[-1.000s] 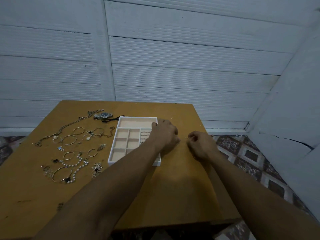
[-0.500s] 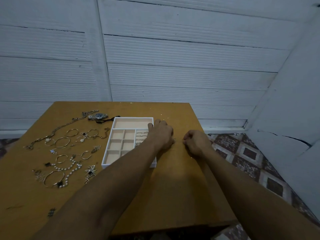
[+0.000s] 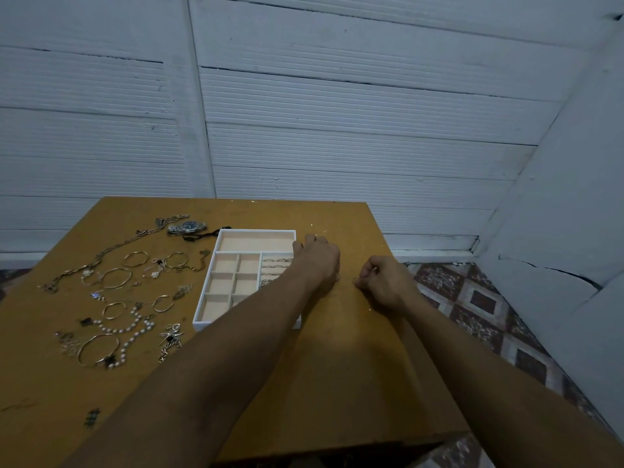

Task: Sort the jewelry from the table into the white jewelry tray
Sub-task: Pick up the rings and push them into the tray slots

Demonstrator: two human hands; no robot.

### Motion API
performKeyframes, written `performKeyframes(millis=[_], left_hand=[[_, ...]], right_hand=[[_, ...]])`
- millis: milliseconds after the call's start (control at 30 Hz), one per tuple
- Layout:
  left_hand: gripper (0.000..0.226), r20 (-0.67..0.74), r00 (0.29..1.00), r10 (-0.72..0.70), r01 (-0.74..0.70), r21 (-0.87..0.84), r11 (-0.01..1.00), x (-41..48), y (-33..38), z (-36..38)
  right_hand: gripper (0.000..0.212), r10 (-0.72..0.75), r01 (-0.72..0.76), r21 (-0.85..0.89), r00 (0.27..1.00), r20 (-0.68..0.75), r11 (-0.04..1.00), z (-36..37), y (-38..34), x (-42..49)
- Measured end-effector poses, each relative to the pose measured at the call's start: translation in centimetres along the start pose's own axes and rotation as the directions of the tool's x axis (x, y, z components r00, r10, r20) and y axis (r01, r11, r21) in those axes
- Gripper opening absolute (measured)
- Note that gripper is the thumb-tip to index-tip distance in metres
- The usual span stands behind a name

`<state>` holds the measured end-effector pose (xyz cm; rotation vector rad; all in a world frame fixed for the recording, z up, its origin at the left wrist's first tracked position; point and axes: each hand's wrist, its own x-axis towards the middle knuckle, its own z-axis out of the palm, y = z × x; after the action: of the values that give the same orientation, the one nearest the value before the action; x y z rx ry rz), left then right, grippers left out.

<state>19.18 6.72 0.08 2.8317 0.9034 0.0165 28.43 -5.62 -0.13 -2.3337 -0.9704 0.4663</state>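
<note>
"Right hand (image 3: 381, 282)?"
"Curled, pinching a small ring (image 3: 356, 280) just right of the tray (image 3: 256, 232) (likely bound for its ring slots)."
"Left hand (image 3: 317, 261)?"
"Loosely bent on the tray's right rim, probably steadying it."

I see whole scene slide left in frame, then partway back: head camera turning. Left hand (image 3: 317, 265): fingers less tucked than second ago, fingertips (image 3: 312, 238) now reach ochre wooden table (image 3: 337, 366) just past far right corner of white compartmented jewelry tray (image 3: 256, 231). Right hand (image 3: 383, 282): small thin metal ring (image 3: 356, 280) now shows plainer at pinching fingertips; I can't make out other motion there.
</note>
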Motion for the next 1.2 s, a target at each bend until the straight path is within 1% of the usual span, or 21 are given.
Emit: performKeyframes(millis=[67, 167, 267, 367, 467, 600, 700, 800, 967, 1200], left_hand=[[0.022, -0.008, 1.000, 0.023, -0.023, 0.008, 1.000, -0.1, 0.2, 0.0], [0.009, -0.036, 0.996, 0.080, -0.080, -0.004, 0.997, -0.3, 0.5, -0.1], [0.003, -0.032, 0.992, 0.123, -0.123, -0.019, 0.992, -0.8, 0.7, -0.3], [0.005, -0.097, 0.984, 0.147, -0.155, -0.076, 0.985, -1.8, 0.5, -1.1], [0.014, -0.191, 0.970, 0.150, -0.185, -0.182, 0.966, -3.5, -0.8, -2.5], [0.013, -0.203, 0.974, 0.101, -0.167, -0.339, 0.926, -6.8, -4.9, -4.2], [0.014, -0.213, 0.977, 0.018, -0.105, -0.405, 0.908, -9.2, -8.0, -4.6], [0.015, -0.173, 0.984, -0.038, -0.028, -0.362, 0.932, -11.0, -10.1, -4.4], [0.013, -0.153, 0.987, -0.049, -0.003, -0.319, 0.948, -12.1, -11.7, -4.0], [0.011, -0.165, 0.982, -0.088, 0.022, -0.367, 0.930, -12.3, -12.3, -3.3]], right_hand=[[0.011, -0.003, 0.003, -0.004, 1.000, -0.001, 1.000, -0.1, 0.1, -0.3], [0.011, -0.005, 0.005, -0.002, 1.000, -0.001, 1.000, -0.2, 0.2, -0.5], [0.011, -0.002, 0.002, 0.010, 1.000, -0.013, 1.000, -0.3, 0.3, -0.8], [0.008, 0.006, -0.004, 0.047, 0.999, -0.033, 0.999, -0.6, 0.6, -1.4], [0.006, 0.007, -0.003, 0.086, 0.999, -0.048, 0.996, -0.8, 0.8, -2.0], [0.003, 0.005, -0.002, 0.142, 1.000, -0.020, 0.990, -0.3, 0.5, -2.9], [0.004, -0.030, 0.031, 0.153, 0.999, -0.012, 0.988, 0.5, -0.7, -4.0], [0.004, -0.068, 0.071, 0.150, 0.997, -0.023, 0.986, 1.4, -2.4, -4.9], [0.006, -0.134, 0.135, 0.153, 0.991, -0.017, 0.979, 2.6, -5.1, -5.6], [0.014, -0.189, 0.187, 0.135, 0.982, 0.003, 0.973, 3.9, -7.2, -6.6]])
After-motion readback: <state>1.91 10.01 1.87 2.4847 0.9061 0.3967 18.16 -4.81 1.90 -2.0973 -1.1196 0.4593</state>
